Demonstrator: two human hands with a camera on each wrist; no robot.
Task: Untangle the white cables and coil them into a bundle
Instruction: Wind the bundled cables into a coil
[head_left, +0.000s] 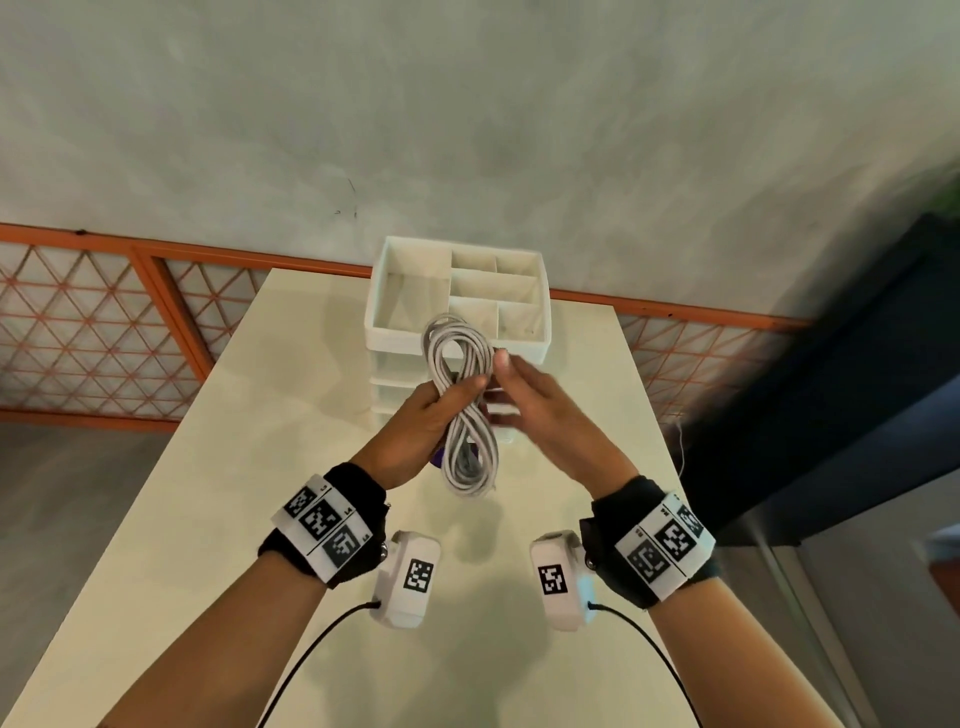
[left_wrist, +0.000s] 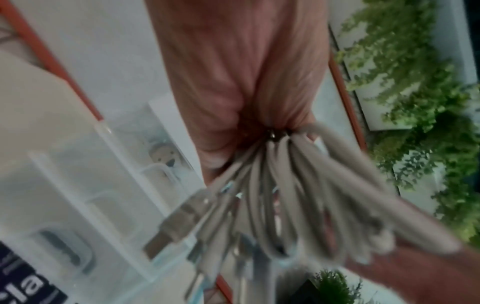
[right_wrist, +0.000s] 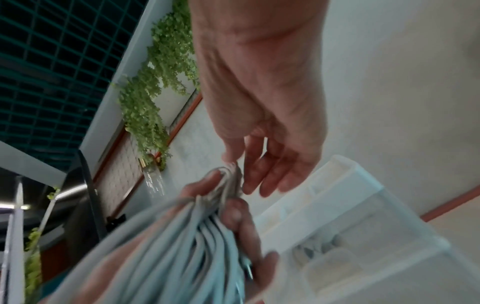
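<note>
The white cables are wound into a figure-eight bundle held up above the table. My left hand grips the bundle round its waist, with loops above and below the fist. The left wrist view shows the strands fanning out of my left hand, with a metal USB plug hanging among them. My right hand is at the right side of the upper loop, fingers loosely extended and the thumb tip touching the strands. In the right wrist view my right hand hovers at the loop's top.
A white compartment tray sits on a stack of translucent drawers at the far end of the cream table. A small purple thing peeks out below my left hand. An orange mesh railing runs behind; a dark panel stands right.
</note>
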